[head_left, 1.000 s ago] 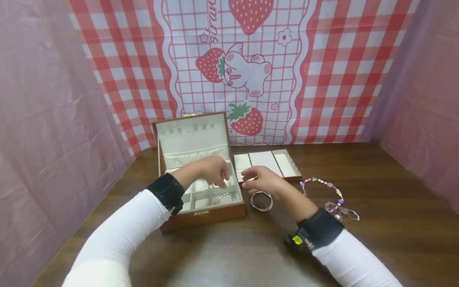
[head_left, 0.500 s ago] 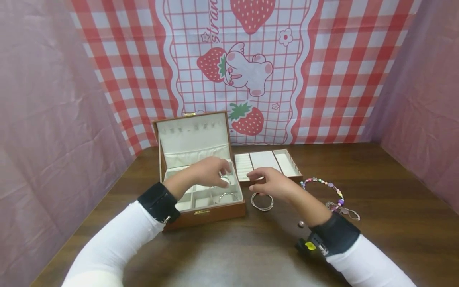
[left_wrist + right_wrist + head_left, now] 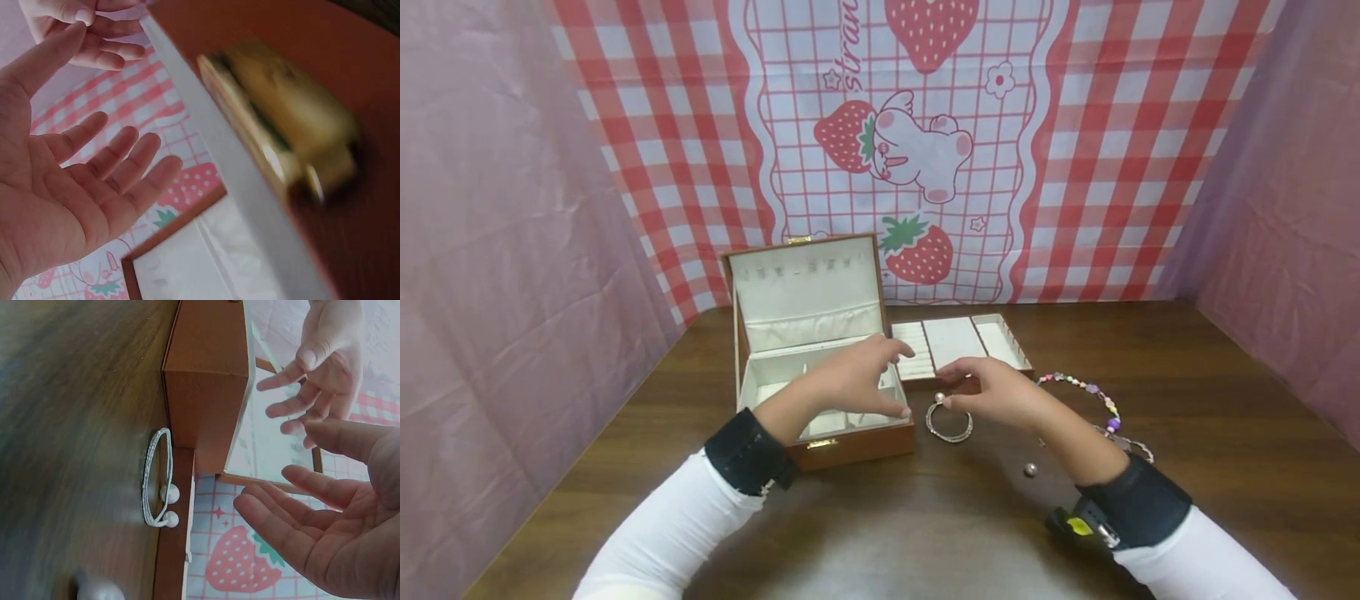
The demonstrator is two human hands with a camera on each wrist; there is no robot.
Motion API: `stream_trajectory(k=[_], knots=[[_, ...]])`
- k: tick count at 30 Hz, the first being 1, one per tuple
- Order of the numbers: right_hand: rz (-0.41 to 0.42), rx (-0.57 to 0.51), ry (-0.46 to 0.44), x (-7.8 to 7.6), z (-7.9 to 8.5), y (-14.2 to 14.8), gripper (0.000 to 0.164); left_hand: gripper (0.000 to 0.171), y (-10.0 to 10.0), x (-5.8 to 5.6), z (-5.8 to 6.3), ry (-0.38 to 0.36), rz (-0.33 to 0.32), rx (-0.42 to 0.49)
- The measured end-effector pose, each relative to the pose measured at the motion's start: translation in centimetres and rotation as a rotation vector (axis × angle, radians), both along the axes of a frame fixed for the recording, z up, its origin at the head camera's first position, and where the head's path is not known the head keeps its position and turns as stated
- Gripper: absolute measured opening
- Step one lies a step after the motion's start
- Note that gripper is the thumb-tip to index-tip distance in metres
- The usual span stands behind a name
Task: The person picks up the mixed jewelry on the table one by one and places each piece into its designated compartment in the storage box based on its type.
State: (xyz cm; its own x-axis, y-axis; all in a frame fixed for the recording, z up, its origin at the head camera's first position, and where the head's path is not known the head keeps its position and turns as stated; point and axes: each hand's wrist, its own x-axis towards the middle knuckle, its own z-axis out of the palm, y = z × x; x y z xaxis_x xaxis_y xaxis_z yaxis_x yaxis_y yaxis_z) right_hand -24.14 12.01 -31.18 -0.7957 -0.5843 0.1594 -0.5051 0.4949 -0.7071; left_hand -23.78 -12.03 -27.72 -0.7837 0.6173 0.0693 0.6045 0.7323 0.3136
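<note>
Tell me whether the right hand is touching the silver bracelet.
Apart: the right wrist view shows a clear gap between the right hand and the silver bracelet.

Across the far side, a red-and-white checked cloth (image 3: 1075,150), bright with strawberries (image 3: 921,254)! Creased pink drape (image 3: 512,275) on the left, mauve-pink drape (image 3: 1285,208) right, brown wood-grain tabletop (image 3: 587,475) between, pale light gleaming across its near middle.

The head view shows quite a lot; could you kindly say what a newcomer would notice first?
Probably the strawberry-print checked cloth hanging behind the table. Next might come the open brown jewelry box, with the left hand above it, and the silver bracelet lying beside the box.
</note>
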Motion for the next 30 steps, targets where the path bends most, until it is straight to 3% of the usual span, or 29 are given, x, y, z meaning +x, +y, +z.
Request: stream_trajectory(k=[6, 10, 17, 23, 26, 30], knots=[[-0.062, 0.047, 0.072, 1.2, 0.8, 1.7, 0.038, 0.064, 1.7, 0.4, -0.4, 0.131, -0.004, -0.033], [-0.11, 0.079, 0.099, 1.4, 1.7, 3.0, 0.033, 0.063, 2.8, 0.7, -0.6, 0.17, 0.002, -0.037], [-0.134, 0.126, 0.197, 0.8, 3.0, 5.4, 0.034, 0.07, 4.4, 1.0, -0.8, 0.173, 0.044, 0.022], [-0.129, 0.183, 0.212, 0.1, 3.5, 8.0, 0.038, 0.072, 5.9, 0.8, -1.1, 0.179, 0.045, 0.077], [-0.085, 0.2, 0.209, -0.5, 3.5, 9.3, 0.038, 0.072, 6.6, 0.6, -1.3, 0.168, 0.049, 0.075], [-0.093, 0.224, 0.196, -1.6, 3.1, 10.9, 0.034, 0.071, 7.6, 0.2, -1.8, 0.163, 0.048, 0.067]])
